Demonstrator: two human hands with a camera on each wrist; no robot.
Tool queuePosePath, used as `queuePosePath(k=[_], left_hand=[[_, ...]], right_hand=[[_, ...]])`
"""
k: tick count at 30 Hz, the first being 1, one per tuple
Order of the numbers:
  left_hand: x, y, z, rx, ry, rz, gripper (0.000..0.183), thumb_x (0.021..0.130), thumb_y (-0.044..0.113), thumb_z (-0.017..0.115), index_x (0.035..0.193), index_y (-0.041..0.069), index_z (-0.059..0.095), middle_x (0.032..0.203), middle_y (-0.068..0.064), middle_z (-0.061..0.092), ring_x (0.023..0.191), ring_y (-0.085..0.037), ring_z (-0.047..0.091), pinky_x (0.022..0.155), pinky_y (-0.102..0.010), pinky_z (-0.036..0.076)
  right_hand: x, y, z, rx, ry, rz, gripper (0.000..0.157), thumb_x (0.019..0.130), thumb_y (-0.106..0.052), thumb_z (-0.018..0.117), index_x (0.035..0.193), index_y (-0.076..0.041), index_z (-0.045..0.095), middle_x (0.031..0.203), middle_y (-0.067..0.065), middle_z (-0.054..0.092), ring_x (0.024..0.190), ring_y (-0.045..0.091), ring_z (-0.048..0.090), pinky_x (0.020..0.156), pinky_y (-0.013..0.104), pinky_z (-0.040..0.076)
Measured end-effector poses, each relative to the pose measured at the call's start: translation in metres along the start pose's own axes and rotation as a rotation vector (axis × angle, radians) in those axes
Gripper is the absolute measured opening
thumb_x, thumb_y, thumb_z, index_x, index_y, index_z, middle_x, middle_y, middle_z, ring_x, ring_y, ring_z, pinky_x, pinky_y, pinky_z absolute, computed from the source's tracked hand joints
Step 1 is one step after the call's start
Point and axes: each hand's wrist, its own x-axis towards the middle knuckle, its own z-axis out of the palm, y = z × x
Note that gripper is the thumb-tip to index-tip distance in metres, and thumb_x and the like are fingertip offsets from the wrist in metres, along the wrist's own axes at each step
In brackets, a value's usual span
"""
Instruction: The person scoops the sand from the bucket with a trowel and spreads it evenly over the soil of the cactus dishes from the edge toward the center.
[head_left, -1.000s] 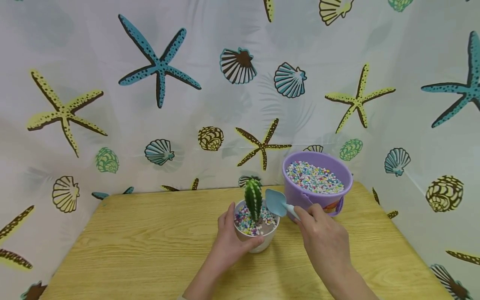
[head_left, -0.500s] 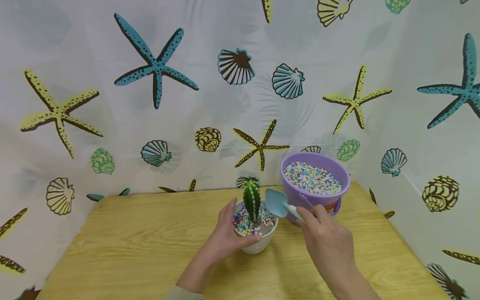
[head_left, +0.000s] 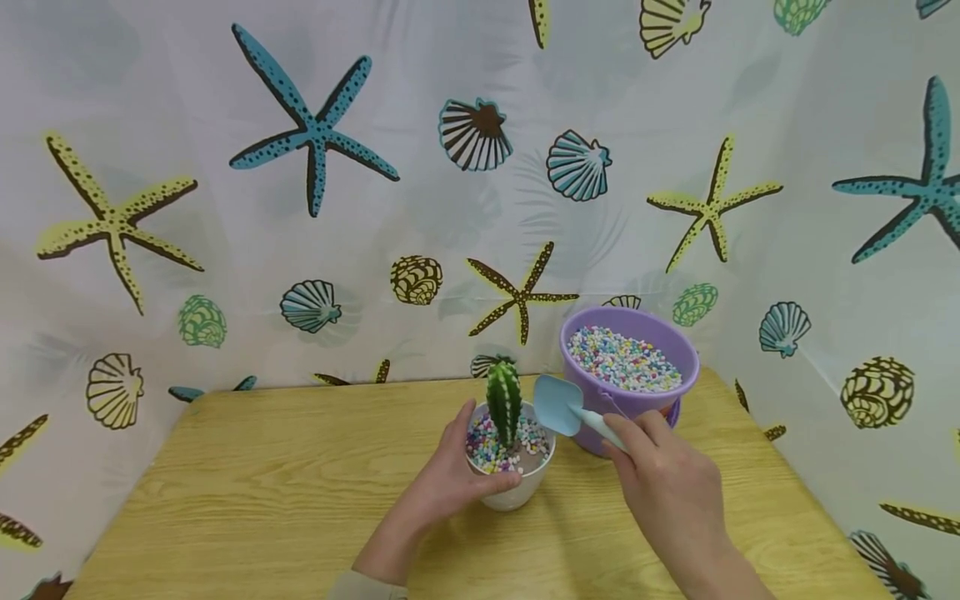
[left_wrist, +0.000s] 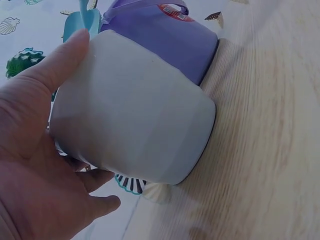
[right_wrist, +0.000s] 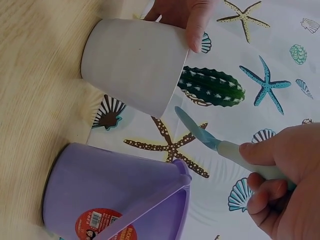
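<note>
In the head view my left hand (head_left: 453, 475) grips the near left side of a white flowerpot (head_left: 513, 492), thumb on the near rim. The left wrist view shows the thumb on the pot's wall (left_wrist: 135, 110). A green cactus (head_left: 503, 404) stands upright in the pot. Colourful pebbles (head_left: 487, 446) surround it, with a bare greyish patch at the near right. My right hand (head_left: 671, 483) pinches the pale handle of a light blue toy trowel (head_left: 558, 406). Its blade is just above the pot's right rim, beside the cactus. The right wrist view shows the blade (right_wrist: 192, 125) edge-on, apart from the pot.
A purple bucket (head_left: 573, 358) stands behind and right of the pot, with many colourful pebbles (head_left: 622, 358) inside. Its handle (right_wrist: 145, 210) hangs down the side. A patterned cloth (head_left: 360, 233) rises behind the wooden table (head_left: 285, 467).
My right hand has drawn slightly to the right, and the trowel blade has tilted and shifted a little away from the cactus. My left hand keeps its grip on the flowerpot.
</note>
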Motion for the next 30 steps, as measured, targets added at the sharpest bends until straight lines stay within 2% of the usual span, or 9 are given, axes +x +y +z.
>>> queuePosePath(k=[6, 15, 19, 25, 30], left_hand=[[-0.002, 0.000, 0.001, -0.029, -0.003, -0.014, 0.130, 0.085, 0.040, 0.099, 0.177, 0.007, 0.013, 0.175, -0.030, 0.024, 0.157, -0.053, 0.035, 0.125, -0.069, 0.031], [-0.002, -0.002, 0.003, -0.030, 0.005, -0.003, 0.127, 0.086, 0.041, 0.098, 0.177, 0.009, 0.015, 0.175, -0.028, 0.026, 0.156, -0.050, 0.037, 0.124, -0.069, 0.033], [-0.001, -0.003, 0.002, -0.030, 0.008, 0.003, 0.128, 0.085, 0.041, 0.099, 0.177, 0.008, 0.016, 0.175, -0.028, 0.027, 0.157, -0.051, 0.036, 0.125, -0.069, 0.032], [0.000, -0.005, 0.002, -0.037, 0.006, 0.014, 0.127, 0.085, 0.040, 0.098, 0.177, 0.009, 0.016, 0.174, -0.029, 0.028, 0.156, -0.051, 0.037, 0.125, -0.069, 0.032], [0.001, -0.005, 0.002, -0.032, 0.002, 0.020, 0.127, 0.085, 0.042, 0.098, 0.177, 0.010, 0.017, 0.174, -0.028, 0.028, 0.156, -0.050, 0.037, 0.125, -0.069, 0.032]], right_hand=[[0.003, 0.004, -0.004, 0.015, -0.007, 0.007, 0.042, 0.079, -0.005, 0.100, 0.116, -0.011, 0.081, 0.095, 0.003, 0.067, 0.058, 0.014, 0.061, 0.045, 0.027, 0.045], [0.011, 0.013, -0.011, 0.025, 0.029, -0.001, 0.043, 0.079, -0.004, 0.099, 0.117, -0.011, 0.080, 0.106, 0.006, 0.075, 0.066, 0.023, 0.075, 0.044, 0.034, 0.049], [0.015, 0.015, -0.013, 0.027, 0.028, 0.007, 0.041, 0.080, -0.005, 0.098, 0.117, -0.012, 0.080, 0.102, 0.005, 0.075, 0.065, 0.021, 0.073, 0.044, 0.034, 0.048], [0.023, 0.017, -0.015, 0.038, 0.006, 0.018, 0.036, 0.085, -0.010, 0.096, 0.117, -0.012, 0.080, 0.092, 0.002, 0.071, 0.058, 0.012, 0.062, 0.044, 0.027, 0.042], [0.026, 0.023, -0.017, 0.056, 0.007, 0.046, 0.035, 0.087, -0.012, 0.094, 0.119, -0.013, 0.081, 0.093, 0.000, 0.073, 0.058, 0.011, 0.060, 0.045, 0.027, 0.040]])
